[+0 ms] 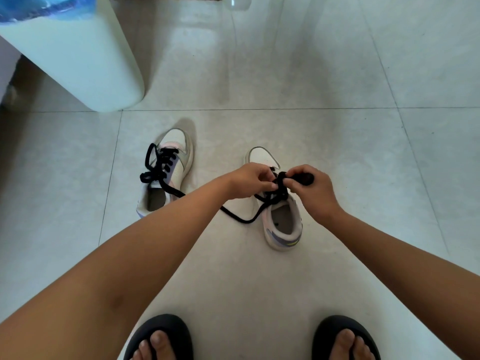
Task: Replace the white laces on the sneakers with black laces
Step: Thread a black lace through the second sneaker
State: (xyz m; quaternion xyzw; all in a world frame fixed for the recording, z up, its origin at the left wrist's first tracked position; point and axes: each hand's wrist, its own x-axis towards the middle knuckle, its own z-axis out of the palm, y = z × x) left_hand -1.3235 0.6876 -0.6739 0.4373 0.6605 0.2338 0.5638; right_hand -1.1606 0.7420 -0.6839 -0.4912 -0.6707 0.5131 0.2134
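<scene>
Tying off the black lace on the right-side sneaker, at about 1 o'clock from centre of the floor; left hand curled, pinching lace at the knot; right hand curled round a loop of the same lace, thumb and fingers closed on it; a loose tail trailing off toward 7 o'clock of the shoe, lying on the tiles.

Best done, by the look of it, by keeping both loops even, drawing outward at 9 and 3 o'clock together, holding the crossing flat over the tongue so the bow seats snug and not twisted; worth checking that the slack tail is not caught under the heel.

Counted: two sneakers, the second sneaker at 10 o'clock, already threaded with its own black lace, ends lying loose, apparently not yet tied; two black laces; no white laces in sight; two hands; two dark slippers at 6 o'clock; one pale cylindrical bin at 11 o'clock.
</scene>
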